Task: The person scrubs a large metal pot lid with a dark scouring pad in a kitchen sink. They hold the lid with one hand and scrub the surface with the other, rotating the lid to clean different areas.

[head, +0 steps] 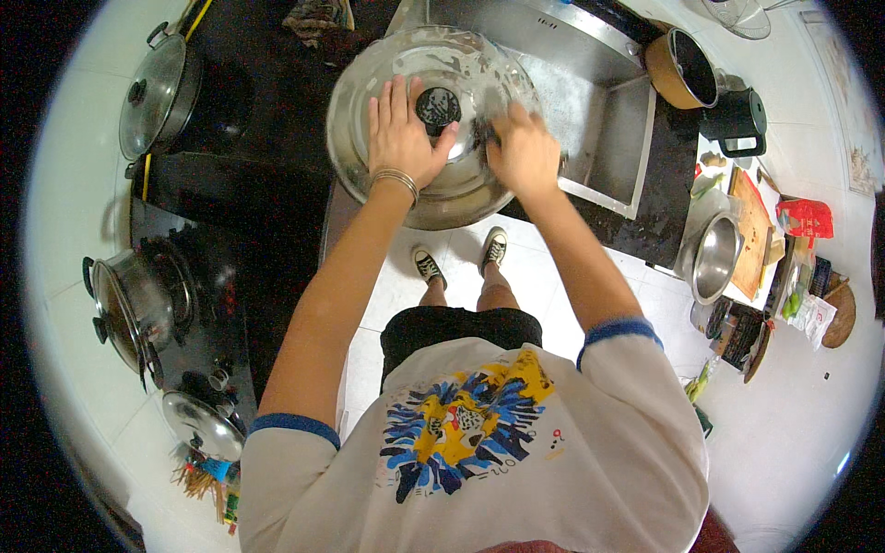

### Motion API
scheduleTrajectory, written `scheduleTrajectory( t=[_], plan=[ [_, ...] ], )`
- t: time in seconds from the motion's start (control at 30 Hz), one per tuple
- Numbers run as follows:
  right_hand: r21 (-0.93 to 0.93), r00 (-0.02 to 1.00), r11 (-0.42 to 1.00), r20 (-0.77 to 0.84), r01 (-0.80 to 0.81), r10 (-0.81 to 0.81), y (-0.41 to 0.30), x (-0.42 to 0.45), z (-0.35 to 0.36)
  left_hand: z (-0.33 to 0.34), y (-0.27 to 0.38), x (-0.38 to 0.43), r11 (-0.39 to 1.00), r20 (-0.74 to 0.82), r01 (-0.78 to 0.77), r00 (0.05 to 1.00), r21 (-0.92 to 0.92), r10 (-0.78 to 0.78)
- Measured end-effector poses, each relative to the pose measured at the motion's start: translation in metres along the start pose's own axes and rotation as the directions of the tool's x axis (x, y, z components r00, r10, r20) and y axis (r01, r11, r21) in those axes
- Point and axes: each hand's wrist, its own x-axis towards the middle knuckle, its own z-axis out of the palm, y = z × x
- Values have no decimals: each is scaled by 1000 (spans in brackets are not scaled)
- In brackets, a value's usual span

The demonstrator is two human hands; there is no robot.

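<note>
A wide pot lid (442, 200), glass-like and wet, lies across the near left part of the steel sink. My left hand (404, 135) holds it down, fingers spread flat and thumb against the black lid knob (438, 107). Metal bangles circle that wrist. On the lid's right side, my right hand (529, 152) is blurred by motion, its fingers curled. A small dark thing (492, 131) shows at these fingers; blur hides what it is.
The sink basin (594, 131) opens at the right. Beyond it stand a pot (681, 69), a black jug (736, 124), a steel bowl (715, 257) and a cutting board (750, 235). Lidded pans (153, 97) and a stockpot (131, 304) line the left counter.
</note>
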Motion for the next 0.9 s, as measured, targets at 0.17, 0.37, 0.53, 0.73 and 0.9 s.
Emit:
scheduleTrajectory(
  t=[0.17, 0.37, 0.53, 0.73, 0.9],
  plan=[
    [-5, 998, 1000, -56, 18, -18, -2, 12, 6, 1, 0, -3, 999, -7, 3, 1000, -33, -3],
    [-36, 1000, 999, 9, -19, 20, 1, 17, 6, 0, -1, -2, 1000, 0, -5, 1000, -16, 5],
    [-45, 1000, 999, 8, 13, -13, -2, -6, 7, 2, -1, -3, 999, -7, -9, 1000, -34, 9],
    [-59, 1000, 998, 3, 23, -22, 8, 38, 16, 0, 1, -2, 1000, 8, 1, 1000, -28, -1],
    [25, 999, 1000, 47, 8, -9, 0, -10, 4, -1, 0, -3, 999, -11, -4, 1000, -50, 4]
  ],
)
